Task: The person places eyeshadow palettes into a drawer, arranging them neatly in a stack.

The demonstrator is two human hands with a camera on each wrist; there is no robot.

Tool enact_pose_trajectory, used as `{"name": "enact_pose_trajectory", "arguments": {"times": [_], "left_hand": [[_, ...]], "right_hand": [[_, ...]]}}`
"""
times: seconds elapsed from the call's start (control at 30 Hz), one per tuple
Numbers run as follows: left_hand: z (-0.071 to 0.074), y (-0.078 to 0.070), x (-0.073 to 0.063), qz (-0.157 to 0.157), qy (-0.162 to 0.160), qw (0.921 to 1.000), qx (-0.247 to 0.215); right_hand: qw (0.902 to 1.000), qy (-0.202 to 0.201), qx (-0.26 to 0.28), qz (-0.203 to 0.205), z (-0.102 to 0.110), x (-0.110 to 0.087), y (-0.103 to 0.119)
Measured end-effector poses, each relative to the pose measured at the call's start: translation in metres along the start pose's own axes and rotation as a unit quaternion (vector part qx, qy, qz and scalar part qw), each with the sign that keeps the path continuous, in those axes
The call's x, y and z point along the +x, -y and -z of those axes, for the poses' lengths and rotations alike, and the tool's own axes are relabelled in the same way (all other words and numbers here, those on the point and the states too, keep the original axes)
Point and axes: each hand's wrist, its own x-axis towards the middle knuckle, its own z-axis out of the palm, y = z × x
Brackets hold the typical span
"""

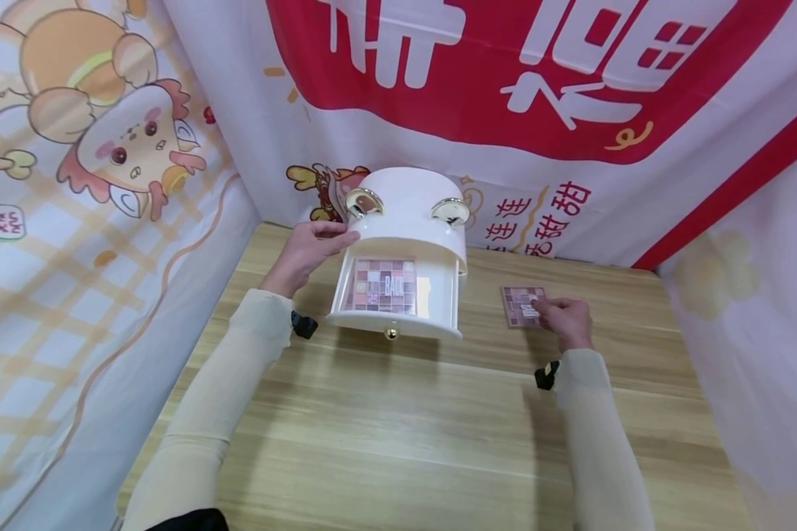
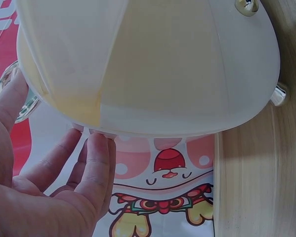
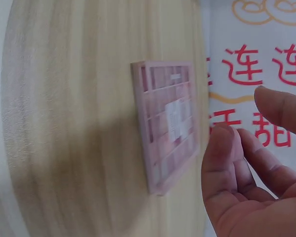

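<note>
A white storage box point(image 1: 408, 188) with a rounded body and gold-rimmed round fittings stands at the back of the table. Its drawer point(image 1: 441, 306) is pulled out, and an eyeshadow palette point(image 1: 385, 286) with a checkered lid lies inside. My left hand point(image 1: 305, 254) touches the box's left side; in the left wrist view its thumb and fingers point(image 2: 96, 160) rest along the curved wall. To the right, a second eyeshadow palette point(image 1: 521, 306) lies flat on the wood. Over its right edge is my right hand point(image 1: 567, 321), fingers loosely bent, thumb apart, nothing held in the right wrist view.
The wooden table point(image 1: 385, 435) reaches forward from the box. Printed cloth hangs close behind, with a red panel point(image 1: 505, 96). More cloth point(image 1: 126, 243) borders the left side. A gold knob point(image 1: 391, 333) sticks out from the drawer front.
</note>
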Motion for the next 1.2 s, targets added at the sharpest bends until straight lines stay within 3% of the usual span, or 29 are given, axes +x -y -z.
{"name": "enact_pose_trajectory", "arguments": {"times": [0.2,0.5,0.7,0.97,1.2], "left_hand": [[0.000,0.000,-0.001,0.008,-0.001,1.0000,-0.002],[-0.001,0.000,-0.001,0.005,-0.002,1.0000,0.001],[-0.001,0.000,-0.002,0.003,-0.004,1.0000,0.001],[-0.003,-0.001,-0.002,0.001,-0.002,1.0000,-0.004],[-0.001,0.001,0.000,0.003,-0.004,1.0000,0.000]], "right_hand": [[0.9983,-0.036,-0.032,-0.032,0.002,0.004,-0.012],[0.9944,-0.075,-0.057,-0.048,0.002,0.012,-0.031],[0.9875,-0.107,-0.109,-0.038,0.000,0.017,-0.043],[0.9828,-0.076,-0.164,-0.035,-0.003,0.025,-0.052],[0.9787,-0.079,-0.189,-0.014,-0.008,0.028,-0.052]]}}
